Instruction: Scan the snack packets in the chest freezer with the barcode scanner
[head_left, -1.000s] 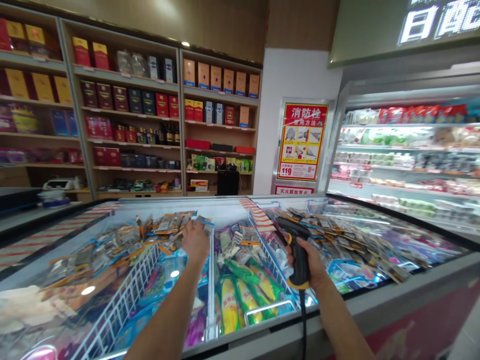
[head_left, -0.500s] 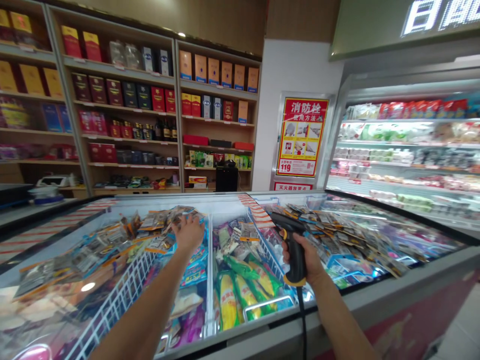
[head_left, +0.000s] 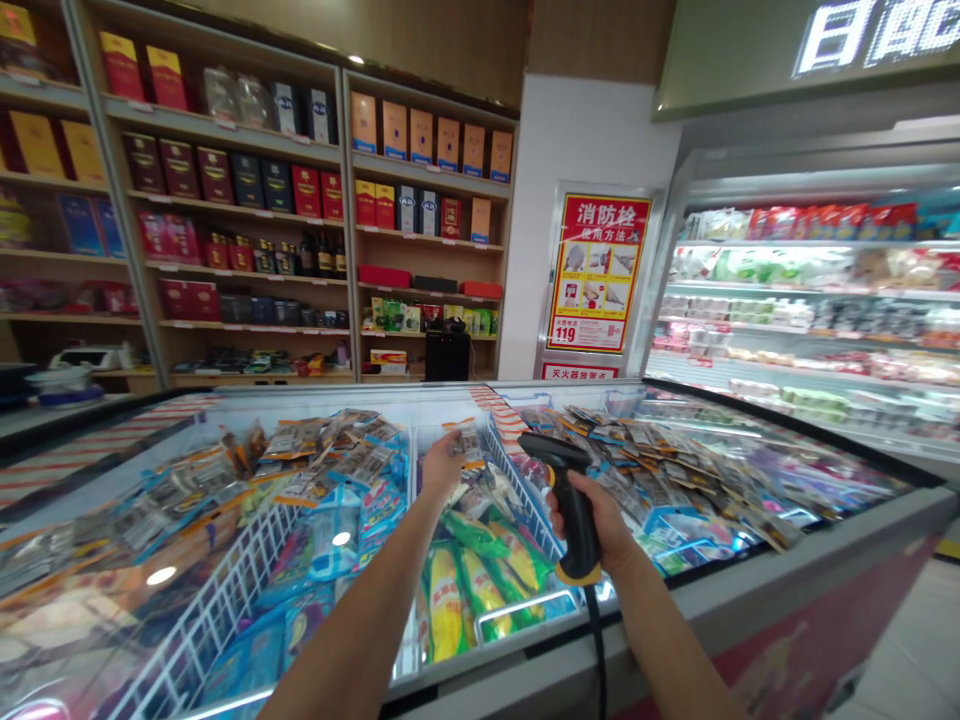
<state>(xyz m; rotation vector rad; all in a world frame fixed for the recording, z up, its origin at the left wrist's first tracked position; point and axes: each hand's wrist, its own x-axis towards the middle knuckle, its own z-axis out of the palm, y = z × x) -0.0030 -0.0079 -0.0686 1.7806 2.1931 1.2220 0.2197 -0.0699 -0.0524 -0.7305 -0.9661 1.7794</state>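
Note:
My left hand (head_left: 442, 465) is closed on the edge of a small flat packet (head_left: 472, 442) with orange trim, over the middle section of the chest freezer (head_left: 480, 670). My right hand (head_left: 606, 520) grips a black and yellow barcode scanner (head_left: 577, 515), its head pointing left towards the packet. A cable (head_left: 596, 640) hangs from the scanner's handle. Beneath my hands lie green and yellow bags of corn (head_left: 450, 595). Similar packets are heaped to the left (head_left: 352, 450) and to the right (head_left: 660, 465).
White wire dividers (head_left: 217, 590) split the freezer. Its glass lid (head_left: 750, 440) and dark frame edge lie on the right. Behind stand shelves of boxed goods (head_left: 247, 205), a red and yellow poster (head_left: 596, 270) and a lit refrigerated display (head_left: 795, 300).
My left hand has moved right, from the left heap of packets to the middle section, and now holds a packet. The scanner has shifted slightly left and down.

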